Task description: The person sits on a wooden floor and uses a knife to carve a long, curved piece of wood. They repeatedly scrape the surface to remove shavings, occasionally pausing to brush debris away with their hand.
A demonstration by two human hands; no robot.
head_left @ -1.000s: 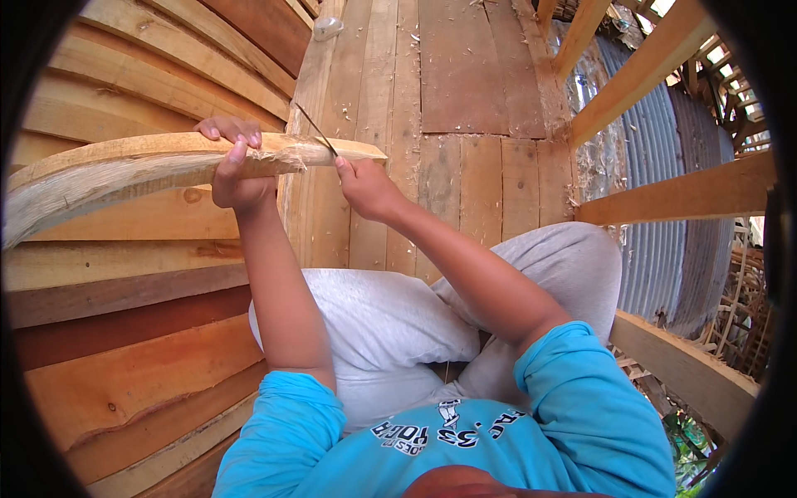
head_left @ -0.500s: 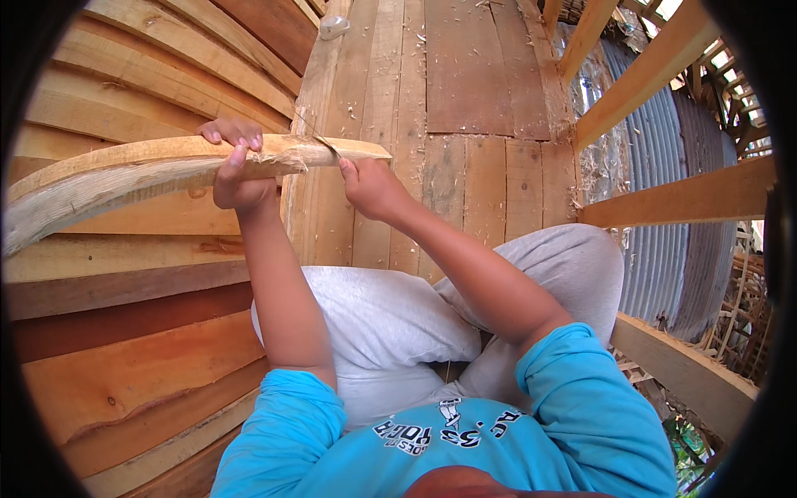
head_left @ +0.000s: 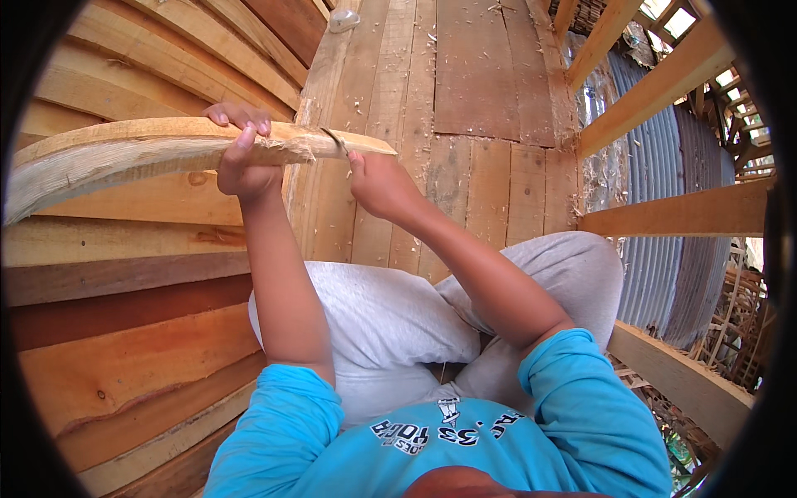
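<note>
A long, curved piece of pale wood (head_left: 133,143) reaches from the left rim to a tapered end over the floorboards. My left hand (head_left: 242,148) is wrapped around it, thumb on the near side and fingers over the top. Just right of that grip, a ragged, splintered cut shows on the near edge. My right hand (head_left: 383,187) is closed round the handle of a knife (head_left: 335,139), whose handle is mostly hidden in the fist. The knife's thin dark blade lies against the wood near the tapered end.
Overlapping wooden planks (head_left: 133,349) form a wall on my left. Wood shavings are scattered over the plank floor (head_left: 465,178). A small clear container (head_left: 343,21) sits at the far end. Wooden rails (head_left: 681,207) and corrugated metal sheets (head_left: 652,266) stand on the right.
The knife blade has turned and shows shorter against the wood. My right hand has shifted slightly right. The left hand keeps its grip.
</note>
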